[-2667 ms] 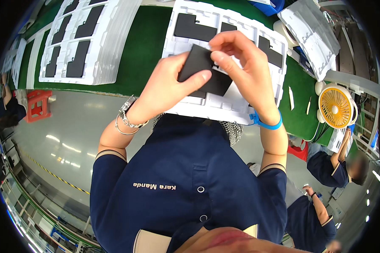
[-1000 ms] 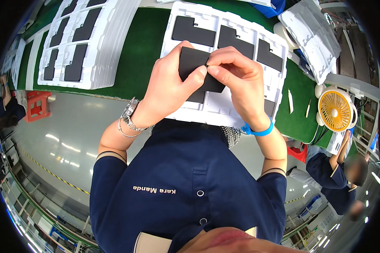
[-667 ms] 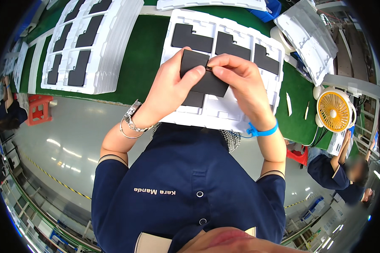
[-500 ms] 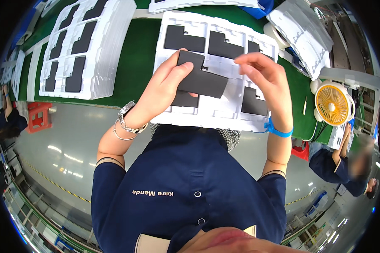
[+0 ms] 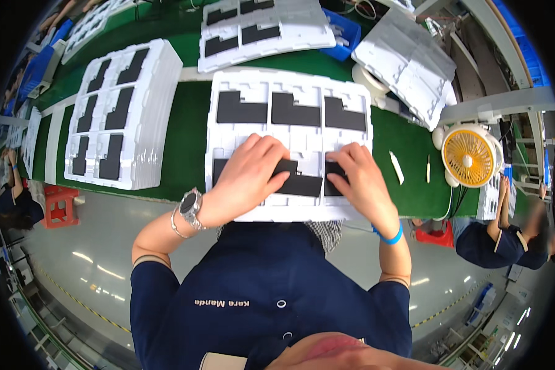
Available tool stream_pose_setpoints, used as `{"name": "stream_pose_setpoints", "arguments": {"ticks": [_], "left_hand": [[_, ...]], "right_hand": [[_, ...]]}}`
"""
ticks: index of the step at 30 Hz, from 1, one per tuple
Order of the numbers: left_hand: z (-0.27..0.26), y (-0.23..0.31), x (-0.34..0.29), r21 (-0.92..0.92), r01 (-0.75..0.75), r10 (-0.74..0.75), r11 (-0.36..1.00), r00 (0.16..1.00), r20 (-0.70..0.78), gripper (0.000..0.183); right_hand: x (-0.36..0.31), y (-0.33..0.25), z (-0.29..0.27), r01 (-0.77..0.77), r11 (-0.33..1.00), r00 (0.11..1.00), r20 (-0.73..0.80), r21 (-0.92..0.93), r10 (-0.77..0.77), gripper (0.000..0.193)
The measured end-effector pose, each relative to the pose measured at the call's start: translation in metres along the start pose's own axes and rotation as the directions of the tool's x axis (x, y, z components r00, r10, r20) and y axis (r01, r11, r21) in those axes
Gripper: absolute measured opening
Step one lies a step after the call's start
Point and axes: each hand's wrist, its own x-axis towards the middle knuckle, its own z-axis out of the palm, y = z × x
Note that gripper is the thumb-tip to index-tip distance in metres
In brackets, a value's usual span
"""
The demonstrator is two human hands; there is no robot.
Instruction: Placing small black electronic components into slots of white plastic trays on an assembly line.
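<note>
A white plastic tray lies before me, with flat black L-shaped pieces in its pockets. My left hand is closed at the left end of the front middle black L-shaped piece, thumb on top. That piece lies in its pocket, or very close to it. Over the front right pocket, my right hand has bent fingers and thumb on another black L-shaped piece, mostly covered by the hand. A third piece shows partly beside my left hand. Three more, such as the back middle piece, fill the back row.
At left stands a tall stack of white trays with black pieces. Another filled tray lies beyond mine, near a blue bin. On the right are a clear tray, a white tube-like item and a yellow-and-white fan.
The black piece my left hand held up is now down at the front middle pocket. My right hand has come down from the air onto the front right piece. The view has shifted.
</note>
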Motion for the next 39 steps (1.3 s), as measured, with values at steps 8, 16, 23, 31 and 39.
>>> {"name": "stream_pose_setpoints", "arguments": {"ticks": [8,16,23,31,39], "left_hand": [[-0.003,0.003,-0.011,0.056,0.019,-0.017,0.998,0.999,-0.032,0.038],[-0.012,0.014,0.001,-0.522,0.155,-0.122,0.839,0.988,0.098,0.032],[-0.025,0.002,-0.015,-0.586,0.223,-0.339,0.779,0.936,-0.094,0.04],[-0.027,-0.006,-0.018,-0.617,0.277,-0.418,0.737,0.904,-0.093,0.031],[-0.025,-0.004,-0.011,-0.519,0.306,-0.411,0.798,0.907,-0.097,0.029]], "right_hand": [[0.008,-0.001,-0.016,-0.202,0.943,0.966,0.211,0.265,0.147,0.023],[0.052,-0.056,-0.016,0.142,0.885,0.99,-0.083,0.443,-0.117,0.023],[0.076,-0.07,0.004,0.258,0.896,0.944,-0.29,0.36,-0.155,0.019],[0.074,-0.061,0.026,0.113,0.84,0.993,-0.037,0.53,-0.11,0.009],[0.072,-0.053,0.027,0.003,0.785,0.999,0.028,0.62,-0.027,0.008]]}}
